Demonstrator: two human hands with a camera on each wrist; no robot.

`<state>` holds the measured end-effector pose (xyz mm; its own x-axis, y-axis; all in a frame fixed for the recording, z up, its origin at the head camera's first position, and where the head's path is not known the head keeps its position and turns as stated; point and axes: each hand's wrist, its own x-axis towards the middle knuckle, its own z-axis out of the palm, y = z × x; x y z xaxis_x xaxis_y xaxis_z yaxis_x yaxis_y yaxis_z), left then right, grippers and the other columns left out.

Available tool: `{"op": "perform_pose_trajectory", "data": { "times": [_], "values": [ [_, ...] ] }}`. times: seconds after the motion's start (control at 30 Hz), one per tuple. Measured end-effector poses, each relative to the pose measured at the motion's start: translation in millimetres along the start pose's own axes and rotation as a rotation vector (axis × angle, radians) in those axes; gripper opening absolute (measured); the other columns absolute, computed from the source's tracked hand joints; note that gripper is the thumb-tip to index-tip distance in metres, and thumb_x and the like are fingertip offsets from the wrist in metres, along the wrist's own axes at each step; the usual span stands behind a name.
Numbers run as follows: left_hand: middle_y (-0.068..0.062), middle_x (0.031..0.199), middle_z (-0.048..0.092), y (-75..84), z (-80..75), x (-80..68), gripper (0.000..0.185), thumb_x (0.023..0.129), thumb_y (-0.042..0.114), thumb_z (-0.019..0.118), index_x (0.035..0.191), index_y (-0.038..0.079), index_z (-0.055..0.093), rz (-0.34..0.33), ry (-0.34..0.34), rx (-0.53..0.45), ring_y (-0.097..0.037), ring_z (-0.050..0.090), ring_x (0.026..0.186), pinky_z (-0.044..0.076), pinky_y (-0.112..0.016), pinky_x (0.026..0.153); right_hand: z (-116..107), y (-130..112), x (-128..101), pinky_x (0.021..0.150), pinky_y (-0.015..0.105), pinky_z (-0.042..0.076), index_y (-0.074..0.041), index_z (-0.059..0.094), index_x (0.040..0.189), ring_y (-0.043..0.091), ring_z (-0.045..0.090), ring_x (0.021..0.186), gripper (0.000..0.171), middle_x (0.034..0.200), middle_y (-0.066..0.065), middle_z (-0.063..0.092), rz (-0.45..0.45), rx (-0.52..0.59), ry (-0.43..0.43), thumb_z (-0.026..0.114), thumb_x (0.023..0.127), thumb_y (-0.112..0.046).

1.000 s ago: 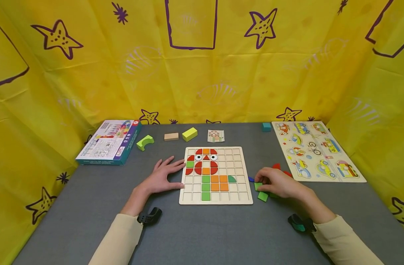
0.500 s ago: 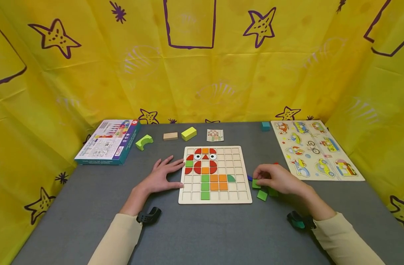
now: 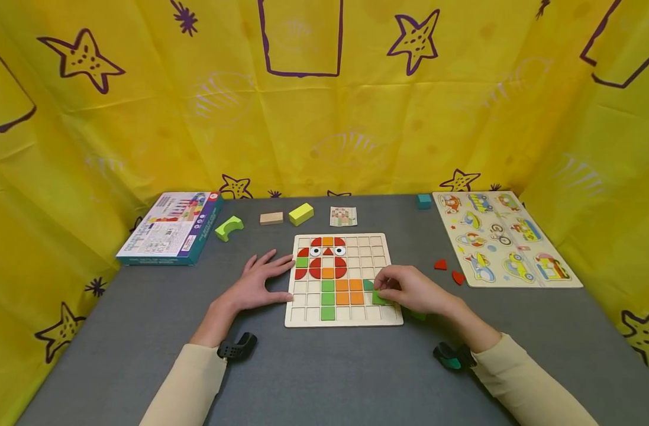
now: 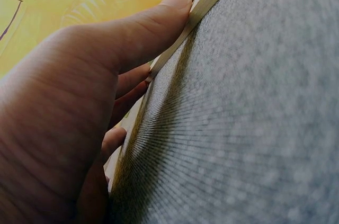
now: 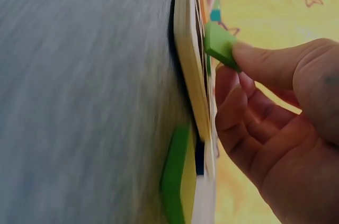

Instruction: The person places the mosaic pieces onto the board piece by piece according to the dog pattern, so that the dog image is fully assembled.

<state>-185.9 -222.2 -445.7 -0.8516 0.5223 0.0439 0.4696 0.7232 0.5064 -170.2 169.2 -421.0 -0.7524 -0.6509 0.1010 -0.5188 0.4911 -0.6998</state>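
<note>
A wooden grid board (image 3: 306, 316) lies mid-table, carrying red, orange and green tiles that form an owl-like picture. My left hand (image 3: 256, 286) has its fingers spread, with fingertips and thumb touching the board's left edge; the left wrist view shows the thumb (image 4: 143, 30) against that edge. Over the board's right part, my right hand (image 3: 417, 290) pinches a green square tile (image 5: 220, 45) between thumb and fingers. Beside it in the grid sits a dark green quarter-round tile (image 3: 368, 285). Another green tile (image 5: 177, 181) lies off the board, mostly hidden by my right hand in the head view.
Two red tiles, one nearer (image 3: 458, 277) and one farther (image 3: 440, 264), lie left of a vehicle puzzle board (image 3: 502, 251). A picture card (image 3: 343, 216), yellow block (image 3: 301, 214), tan block (image 3: 271, 219), green arch (image 3: 229, 228), teal block (image 3: 423, 202) and box (image 3: 167, 231) stand behind.
My right hand has picked up a green square tile from the loose ones and carried it left over the board, uncovering the red tiles. My left hand stays at the board's edge.
</note>
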Motion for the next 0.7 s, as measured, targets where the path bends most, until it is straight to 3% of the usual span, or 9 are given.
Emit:
{"op": "perform_pose_trajectory", "data": {
  "times": [0.23, 0.5, 0.7],
  "values": [
    [-0.002, 0.159, 0.039, -1.9, 4.0, 1.2, 0.084, 0.084, 0.054, 0.077, 0.153, 0.015, 0.047, 0.017, 0.005, 0.001, -0.04, 0.014, 0.151, -0.002, -0.067, 0.113, 9.0, -6.6, 10.2, 0.071, 0.028, 0.051, -0.011, 0.07, 0.096, 0.008, 0.057, 0.076, 0.007, 0.085, -0.009, 0.063, 0.029, -0.057, -0.005, 0.073, 0.093, -0.005],
    [-0.003, 0.159, 0.039, -1.2, 1.8, -0.4, 0.084, 0.084, 0.053, 0.077, 0.153, 0.013, 0.047, 0.014, 0.008, -0.004, -0.041, 0.014, 0.15, -0.002, -0.068, 0.113, 11.0, -6.5, 10.1, 0.071, 0.028, 0.051, -0.01, 0.071, 0.098, 0.007, 0.056, 0.077, 0.009, 0.087, -0.009, 0.062, -0.007, -0.09, -0.02, 0.075, 0.091, -0.006],
    [-0.003, 0.159, 0.039, -1.6, -0.2, -0.2, 0.085, 0.084, 0.054, 0.076, 0.153, 0.014, 0.047, 0.003, 0.005, -0.002, -0.041, 0.013, 0.151, -0.002, -0.068, 0.113, 6.8, -4.5, 9.0, 0.075, 0.03, 0.052, -0.008, 0.071, 0.103, 0.009, 0.058, 0.08, 0.013, 0.09, -0.008, 0.063, -0.005, -0.06, -0.012, 0.076, 0.091, -0.008]
  ]
}}
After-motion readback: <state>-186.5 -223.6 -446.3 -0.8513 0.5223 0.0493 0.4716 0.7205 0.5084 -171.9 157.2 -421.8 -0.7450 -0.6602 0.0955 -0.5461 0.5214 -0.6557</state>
